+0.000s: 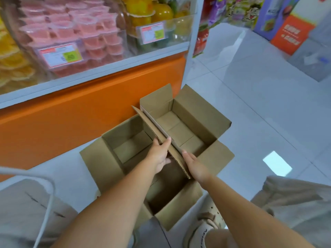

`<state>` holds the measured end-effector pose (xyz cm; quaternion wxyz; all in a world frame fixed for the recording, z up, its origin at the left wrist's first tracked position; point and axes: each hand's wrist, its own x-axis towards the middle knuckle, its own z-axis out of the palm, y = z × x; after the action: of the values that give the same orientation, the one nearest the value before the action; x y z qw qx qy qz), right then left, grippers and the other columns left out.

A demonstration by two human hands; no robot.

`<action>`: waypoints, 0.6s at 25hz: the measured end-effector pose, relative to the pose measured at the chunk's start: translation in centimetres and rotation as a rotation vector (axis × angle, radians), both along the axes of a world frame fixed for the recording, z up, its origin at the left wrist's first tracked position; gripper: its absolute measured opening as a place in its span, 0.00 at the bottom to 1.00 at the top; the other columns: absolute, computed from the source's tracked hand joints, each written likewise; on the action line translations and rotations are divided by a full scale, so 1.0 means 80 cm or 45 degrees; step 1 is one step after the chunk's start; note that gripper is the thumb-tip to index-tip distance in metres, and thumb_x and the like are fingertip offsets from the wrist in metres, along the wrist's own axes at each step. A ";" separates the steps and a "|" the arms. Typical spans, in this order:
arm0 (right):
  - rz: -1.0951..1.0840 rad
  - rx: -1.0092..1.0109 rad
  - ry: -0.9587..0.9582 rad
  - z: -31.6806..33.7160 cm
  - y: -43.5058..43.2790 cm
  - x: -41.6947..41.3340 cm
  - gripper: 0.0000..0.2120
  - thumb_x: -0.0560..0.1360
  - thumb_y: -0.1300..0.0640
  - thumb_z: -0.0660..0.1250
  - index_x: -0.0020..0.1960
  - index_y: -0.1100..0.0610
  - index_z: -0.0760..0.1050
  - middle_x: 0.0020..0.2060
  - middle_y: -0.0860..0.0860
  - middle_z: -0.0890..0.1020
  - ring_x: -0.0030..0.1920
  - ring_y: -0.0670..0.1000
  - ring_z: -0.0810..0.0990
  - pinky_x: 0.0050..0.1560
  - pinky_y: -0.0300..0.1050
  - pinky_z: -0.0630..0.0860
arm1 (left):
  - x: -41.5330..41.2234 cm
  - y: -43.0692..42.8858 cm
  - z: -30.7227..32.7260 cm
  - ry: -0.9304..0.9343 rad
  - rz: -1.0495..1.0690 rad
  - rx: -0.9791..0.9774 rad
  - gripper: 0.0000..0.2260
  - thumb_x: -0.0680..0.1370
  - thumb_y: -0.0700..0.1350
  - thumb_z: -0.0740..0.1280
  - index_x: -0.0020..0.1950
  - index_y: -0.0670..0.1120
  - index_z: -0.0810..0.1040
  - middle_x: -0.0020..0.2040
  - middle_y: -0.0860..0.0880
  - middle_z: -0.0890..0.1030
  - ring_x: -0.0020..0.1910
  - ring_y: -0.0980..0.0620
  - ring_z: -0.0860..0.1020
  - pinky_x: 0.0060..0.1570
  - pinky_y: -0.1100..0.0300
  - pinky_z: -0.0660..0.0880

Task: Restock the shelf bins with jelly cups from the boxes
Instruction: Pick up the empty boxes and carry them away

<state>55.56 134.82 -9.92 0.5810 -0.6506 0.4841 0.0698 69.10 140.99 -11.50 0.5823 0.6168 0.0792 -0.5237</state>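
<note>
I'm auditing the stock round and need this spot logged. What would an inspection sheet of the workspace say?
Surface: glossy white tiled floor; the boxes stand on it.
Job's things: open cardboard boxes, no cups visible inside; pink jelly cups heaped in a clear shelf bin; yellow jelly cups in the bin beside it.
Clutter: nothing seen.
Hands: left hand grips an upright box flap; right hand lies straight-fingered against it.
Cables: white cord at lower left, purpose unclear.
Surroundings: orange shelf base; packaged goods across the aisle; a shoe.
</note>
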 end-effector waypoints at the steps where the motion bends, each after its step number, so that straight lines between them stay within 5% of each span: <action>1: -0.013 -0.023 0.001 0.006 -0.009 -0.004 0.27 0.80 0.37 0.49 0.75 0.46 0.62 0.73 0.47 0.66 0.73 0.49 0.62 0.70 0.42 0.56 | -0.004 -0.014 0.002 0.005 -0.033 -0.013 0.40 0.78 0.55 0.69 0.81 0.57 0.45 0.80 0.45 0.59 0.73 0.41 0.69 0.55 0.45 0.80; 6: -0.026 0.022 0.122 0.027 -0.065 -0.026 0.29 0.77 0.34 0.57 0.75 0.41 0.58 0.71 0.48 0.68 0.59 0.48 0.74 0.52 0.33 0.72 | -0.012 -0.088 -0.002 0.158 -0.128 -0.078 0.38 0.80 0.53 0.67 0.81 0.59 0.45 0.80 0.42 0.59 0.72 0.37 0.69 0.50 0.41 0.81; 10: 0.118 0.233 0.298 0.026 -0.159 -0.038 0.47 0.65 0.28 0.66 0.76 0.37 0.47 0.77 0.48 0.56 0.73 0.58 0.63 0.63 0.61 0.73 | -0.012 -0.163 -0.007 0.304 -0.157 -0.090 0.31 0.81 0.55 0.64 0.80 0.60 0.52 0.71 0.40 0.72 0.60 0.39 0.78 0.48 0.38 0.81; 15: 0.147 0.563 0.404 0.014 -0.308 -0.034 0.60 0.59 0.40 0.78 0.77 0.39 0.41 0.78 0.51 0.51 0.76 0.61 0.54 0.64 0.71 0.67 | -0.021 -0.275 -0.021 0.380 -0.279 -0.094 0.29 0.81 0.54 0.64 0.79 0.57 0.56 0.69 0.42 0.74 0.56 0.43 0.79 0.48 0.42 0.80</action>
<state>52.83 110.19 -8.78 0.6208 -0.5156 0.5041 0.3076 67.39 118.97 -13.20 0.5257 0.5153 0.0776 -0.6724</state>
